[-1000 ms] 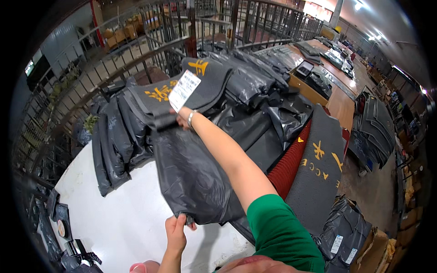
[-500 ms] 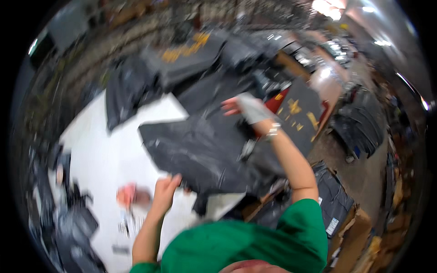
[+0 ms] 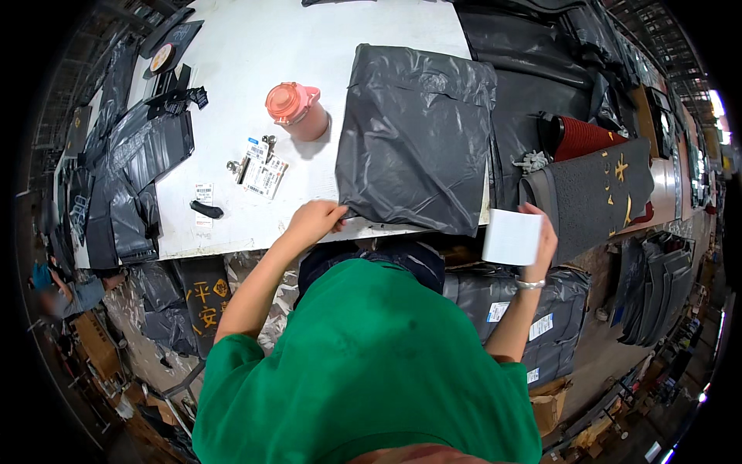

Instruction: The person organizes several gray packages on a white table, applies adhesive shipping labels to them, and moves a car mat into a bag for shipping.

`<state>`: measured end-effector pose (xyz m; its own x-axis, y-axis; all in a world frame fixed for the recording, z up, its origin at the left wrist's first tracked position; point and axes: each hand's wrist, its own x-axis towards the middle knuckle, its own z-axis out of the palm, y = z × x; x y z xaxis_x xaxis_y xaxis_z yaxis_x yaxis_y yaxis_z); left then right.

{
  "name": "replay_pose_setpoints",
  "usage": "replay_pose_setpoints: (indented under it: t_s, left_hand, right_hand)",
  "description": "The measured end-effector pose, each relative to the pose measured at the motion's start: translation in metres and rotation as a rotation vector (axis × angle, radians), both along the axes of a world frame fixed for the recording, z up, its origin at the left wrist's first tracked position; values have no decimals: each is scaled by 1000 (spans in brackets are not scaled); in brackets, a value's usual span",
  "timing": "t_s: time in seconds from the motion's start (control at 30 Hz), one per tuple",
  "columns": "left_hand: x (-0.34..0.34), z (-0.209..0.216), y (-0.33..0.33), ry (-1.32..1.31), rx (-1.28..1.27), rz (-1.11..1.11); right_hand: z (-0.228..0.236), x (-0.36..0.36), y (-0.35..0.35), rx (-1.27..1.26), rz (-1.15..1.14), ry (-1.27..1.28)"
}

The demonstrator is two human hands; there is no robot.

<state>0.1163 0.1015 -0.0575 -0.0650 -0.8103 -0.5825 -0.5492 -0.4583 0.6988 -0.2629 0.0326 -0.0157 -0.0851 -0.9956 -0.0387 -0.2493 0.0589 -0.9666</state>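
Note:
A dark grey plastic mailer bag (image 3: 417, 139) lies flat on the white table (image 3: 232, 31), close to its front edge. My left hand (image 3: 315, 221) pinches the bag's lower left corner between thumb and fingers. To the right of the bag, my right hand (image 3: 547, 244) holds a white square of paper (image 3: 512, 237), apart from the bag and past the table's edge. Its fingers are partly hidden behind the paper. Left of the bag stands a pink lidded jug (image 3: 297, 112). Nearby are clipped printed labels (image 3: 264, 172) and a small black tool (image 3: 206, 209) lying on another label.
Grey mats with yellow lettering (image 3: 595, 193) and a red rolled mat (image 3: 583, 137) lie on the right. More grey bags (image 3: 154, 151) cover the table's left end. Below the table sits a stack of wrapped packages (image 3: 560, 329). Another person (image 3: 81, 294) is far left.
The bag has gone from slanted to lying squarely near the table's front edge. My right hand has come down and nearer with the white paper. The head view has turned.

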Motion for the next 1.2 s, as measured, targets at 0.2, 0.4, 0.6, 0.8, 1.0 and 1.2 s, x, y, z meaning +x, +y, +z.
replay_pose_setpoints:
  t_s: [0.2,0.4,0.6,0.8,1.0,1.2]
  left_hand:
    - [-32,39,-3,413,-347,241]
    - [-42,60,-19,378,-416,-13]
    - [8,59,3,-581,-1188,-5]
    - [80,56,29,-865,-1684,-51]
    - [158,45,33,-836,-1803,-57]
    - [207,15,43,-620,-1449,190]
  right_hand:
    - [19,90,-35,-397,462,542]
    - [29,161,-60,-656,893,448]
    - [29,197,-43,-473,1230,74]
    - [20,245,-8,268,755,-348]
    - [34,332,19,579,815,-364]
    - [28,392,36,228,667,-5]
